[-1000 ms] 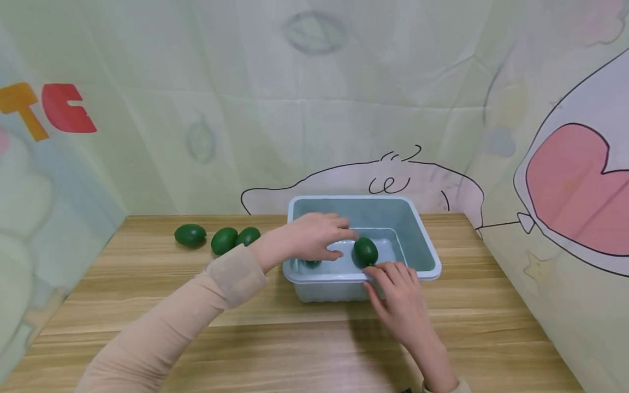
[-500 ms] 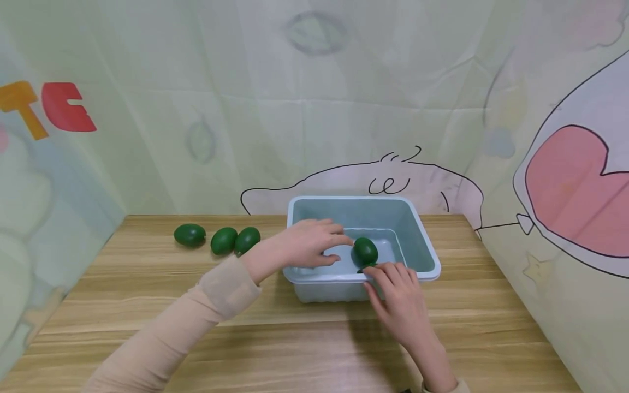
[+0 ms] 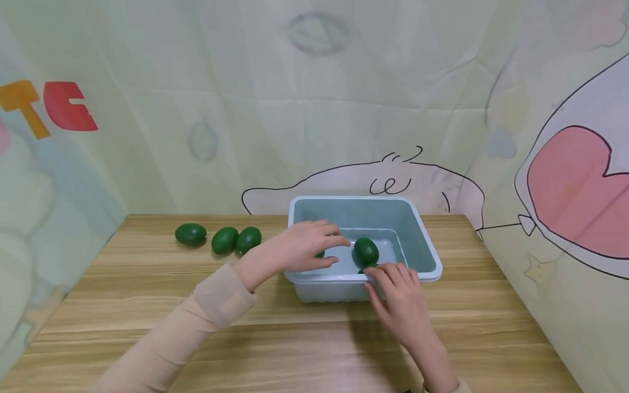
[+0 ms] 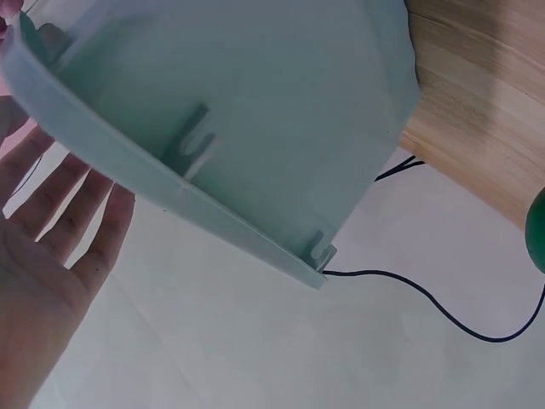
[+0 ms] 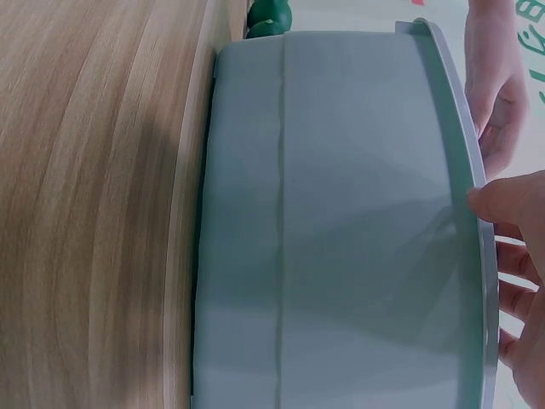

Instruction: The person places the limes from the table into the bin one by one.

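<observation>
A light blue plastic bin stands on the wooden table. Over its left half my left hand hovers with fingers spread, no fruit in its grasp. Right of those fingertips lies a dark green oval fruit, against the bin floor. A sliver of another green fruit shows behind the left hand. My right hand grips the bin's front rim, thumb outside and fingers over the edge. Beside its fingertips a further green fruit is mostly hidden. The right wrist view shows the right thumb against the rim.
Three more green fruits lie left of the bin: a separate one, then a middle one touching the rightmost one. A printed cloth hangs behind the table.
My left hand has drawn slightly left and away from the oval fruit. A green fruit has come into sight by the right fingertips. The right hand holds its place on the rim.
</observation>
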`<state>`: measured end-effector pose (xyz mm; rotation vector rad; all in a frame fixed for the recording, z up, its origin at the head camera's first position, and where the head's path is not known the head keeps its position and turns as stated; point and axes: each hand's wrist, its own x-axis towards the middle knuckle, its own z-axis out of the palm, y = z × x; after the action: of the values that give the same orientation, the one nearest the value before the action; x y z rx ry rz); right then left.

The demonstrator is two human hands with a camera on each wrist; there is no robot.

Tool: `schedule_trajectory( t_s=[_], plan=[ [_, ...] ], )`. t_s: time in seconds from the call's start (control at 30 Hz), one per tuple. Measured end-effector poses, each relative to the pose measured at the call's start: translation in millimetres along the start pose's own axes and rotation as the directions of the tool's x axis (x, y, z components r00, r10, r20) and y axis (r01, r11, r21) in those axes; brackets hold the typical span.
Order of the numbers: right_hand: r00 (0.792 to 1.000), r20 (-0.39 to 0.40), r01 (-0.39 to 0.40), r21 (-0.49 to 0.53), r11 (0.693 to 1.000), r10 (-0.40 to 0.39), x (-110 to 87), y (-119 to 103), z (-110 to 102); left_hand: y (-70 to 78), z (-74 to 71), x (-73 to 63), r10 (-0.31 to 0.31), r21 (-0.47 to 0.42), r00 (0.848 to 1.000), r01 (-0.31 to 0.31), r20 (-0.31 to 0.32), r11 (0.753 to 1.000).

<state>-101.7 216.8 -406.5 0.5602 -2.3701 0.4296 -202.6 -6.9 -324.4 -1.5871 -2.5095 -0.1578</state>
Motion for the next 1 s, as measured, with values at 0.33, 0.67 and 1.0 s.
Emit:
schedule_trajectory(
  t_s=[0.33,0.67,1.0],
  plan=[
    [1.0,0.001,0.003,-0.002,1.0,-0.003,-0.5,0.2,0.6,-2.8,4.1,-10.9,0.012,-0.005,0.995,-0.013,-0.102,1.0],
    [1.0,-0.003,-0.002,-0.001,1.0,0.002,-1.0,1.8,2.2,-7.5,2.7,-23.6,-0.042,-0.053,0.987,0.034,-0.156,0.998],
    [1.0,-0.019,0.011,-0.002,1.0,-0.011,-1.1,1.8,3.0,-12.7,0.5,-34.8,-0.13,-0.078,0.98,0.12,-0.152,0.99]
  ],
)
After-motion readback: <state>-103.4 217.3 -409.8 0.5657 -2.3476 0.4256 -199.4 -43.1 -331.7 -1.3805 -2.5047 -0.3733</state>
